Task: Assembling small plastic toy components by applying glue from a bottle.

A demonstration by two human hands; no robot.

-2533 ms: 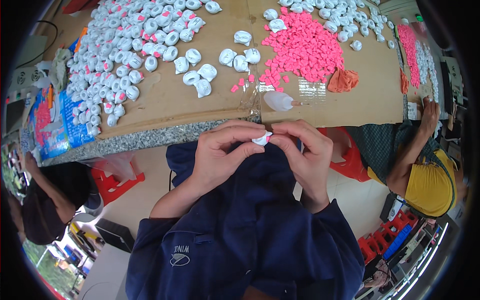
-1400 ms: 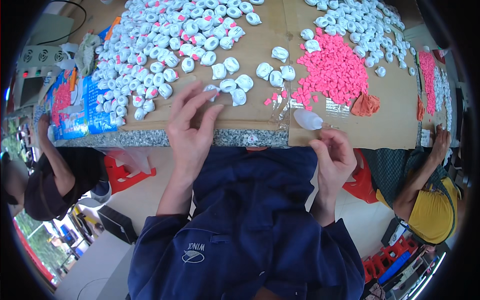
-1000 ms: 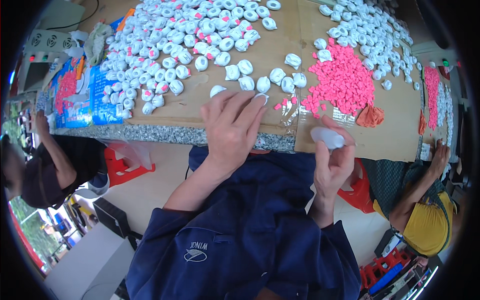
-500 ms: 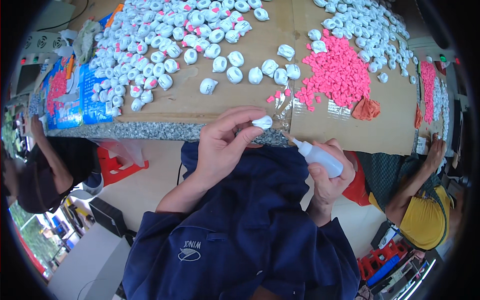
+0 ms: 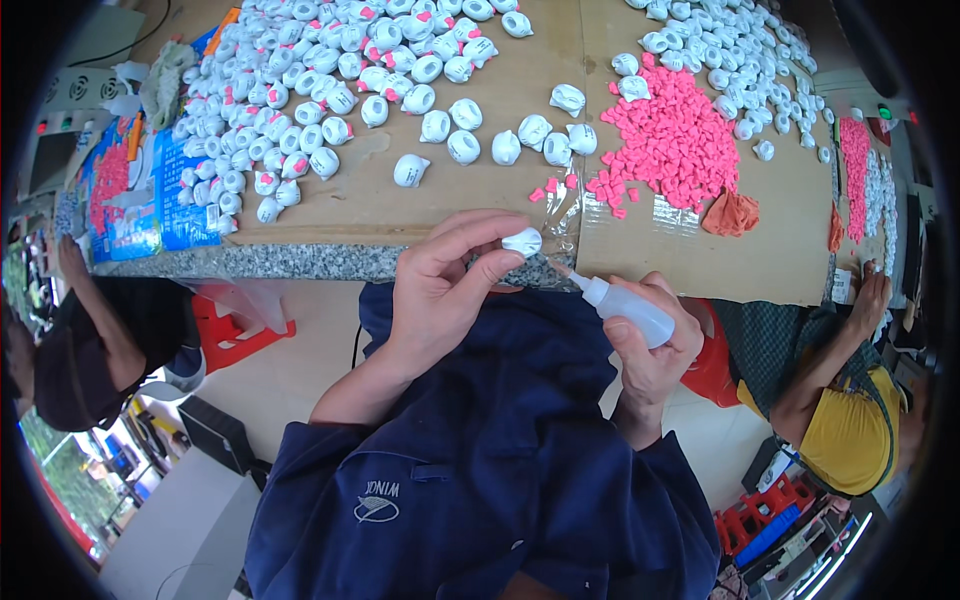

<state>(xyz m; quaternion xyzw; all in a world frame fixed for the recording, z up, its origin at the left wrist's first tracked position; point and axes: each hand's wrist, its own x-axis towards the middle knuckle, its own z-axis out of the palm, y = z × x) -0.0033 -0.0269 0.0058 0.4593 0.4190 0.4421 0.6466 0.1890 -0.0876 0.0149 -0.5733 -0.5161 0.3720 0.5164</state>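
Observation:
Between the thumb and fingertips of my left hand [image 5: 440, 290] is a small white cat-head-shaped piece [image 5: 522, 242], held above the table's near edge. My right hand [image 5: 655, 345] is wrapped round a translucent white squeeze bottle [image 5: 635, 312] with a narrow nozzle. The bottle lies tilted, its nozzle tip pointing up and left, just short of the white piece. Beyond my hands, several loose white heads [image 5: 464, 147] lie on the cardboard. A heap of small pink bow-shaped pieces [image 5: 665, 135] is at the right, with a few strays near its left side.
A big pile of white heads, many with pink bows [image 5: 290, 110], covers the back left; another white pile [image 5: 745, 60] lies back right. A crumpled orange piece [image 5: 731, 215] sits below the pink heap. Co-workers sit at both sides, one in a yellow top [image 5: 850, 435]. A granite edge [image 5: 330, 262] runs in front.
My right hand has moved the bottle up and left, bringing its nozzle closer to the white piece. My left hand has barely shifted.

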